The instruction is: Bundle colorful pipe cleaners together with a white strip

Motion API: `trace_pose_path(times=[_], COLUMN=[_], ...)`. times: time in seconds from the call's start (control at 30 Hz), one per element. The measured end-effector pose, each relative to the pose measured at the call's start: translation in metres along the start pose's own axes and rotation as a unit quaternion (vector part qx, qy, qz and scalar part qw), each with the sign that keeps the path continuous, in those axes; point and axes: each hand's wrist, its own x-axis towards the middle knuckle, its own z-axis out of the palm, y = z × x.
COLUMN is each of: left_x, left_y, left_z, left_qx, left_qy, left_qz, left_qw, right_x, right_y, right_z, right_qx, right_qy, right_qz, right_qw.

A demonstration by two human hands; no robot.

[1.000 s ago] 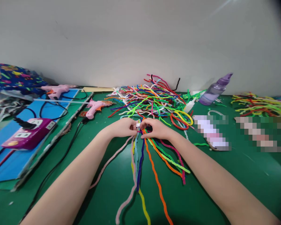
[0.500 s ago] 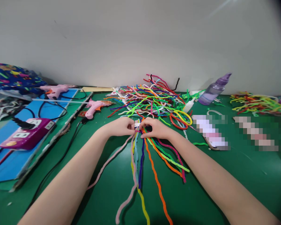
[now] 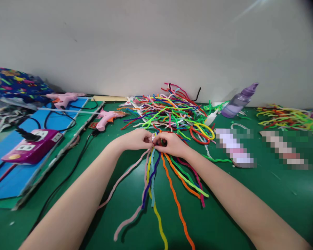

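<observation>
Fuzzy pipe cleaners fan out toward me from a small woven patch (image 3: 153, 136) between my hands. My left hand (image 3: 138, 139) is closed, thumb and fingers pinched at the patch's left side by the pink pipe cleaner (image 3: 125, 175). Close beside it, my right hand (image 3: 172, 143) pinches at the upper end of the purple pipe cleaner (image 3: 150, 184). A yellow pipe cleaner (image 3: 158, 217), a light blue one (image 3: 153, 198) and a long orange one (image 3: 176, 199) hang down between my arms. Green, orange and magenta strands spread under my right wrist. My fingers hide most of the patch.
Behind my hands lies a heap of pipe cleaners (image 3: 169, 109). Red-and-yellow-handled scissors (image 3: 199, 141), a white glue bottle (image 3: 211, 118) and a purple water bottle (image 3: 236, 104) stand or lie rightward. Leftward are a pink glue gun (image 3: 104, 119) and a purple power strip (image 3: 32, 149).
My right hand has drawn closer to my left fingertips. The purple pipe cleaner has swung left across the light blue one, and the pink one's lower end has shifted left.
</observation>
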Motion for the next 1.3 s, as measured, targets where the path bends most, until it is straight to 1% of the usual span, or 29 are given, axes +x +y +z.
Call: trace_pose_path(times=[0.2, 0.33, 0.43, 0.53, 0.67, 0.83, 1.07, 1.2, 1.3], left_x=[-0.001, -0.002, 0.0, 0.002, 0.003, 0.005, 0.006, 0.007, 0.006], left_y=[0.003, 0.0, -0.003, -0.004, -0.004, -0.004, -0.002, 0.001, 0.002], left_z=[-0.002, -0.002, 0.0, 0.002, 0.005, 0.008, 0.012, 0.014, 0.015], left_qx=[-0.028, -0.019, -0.018, -0.021, -0.016, 0.011, 0.077, 0.114, 0.125], left_qy=[-0.008, -0.023, -0.007, -0.004, 0.003, 0.016, 0.047, 0.068, 0.073], left_qz=[0.003, -0.002, 0.003, 0.006, 0.0, 0.003, 0.007, -0.007, -0.014], left_qw=[1.0, 1.0, 1.0, 1.0, 1.0, 1.0, 0.996, 0.991, 0.989], right_x=[-0.001, -0.002, -0.002, -0.002, -0.001, -0.001, -0.001, -0.003, -0.003], right_y=[0.005, 0.006, 0.007, 0.01, 0.013, 0.015, 0.018, 0.017, 0.016], right_z=[0.003, 0.003, 0.003, 0.002, 0.001, 0.002, 0.004, 0.003, 0.003], right_qx=[0.026, 0.037, 0.064, 0.104, 0.135, 0.152, 0.149, 0.141, 0.135], right_qy=[-0.003, -0.004, 0.004, 0.017, 0.02, 0.023, 0.03, 0.017, 0.014], right_qz=[0.005, 0.004, 0.028, 0.057, 0.063, 0.055, 0.055, 0.052, 0.049], right_qw=[1.0, 0.999, 0.998, 0.993, 0.989, 0.987, 0.987, 0.988, 0.99])
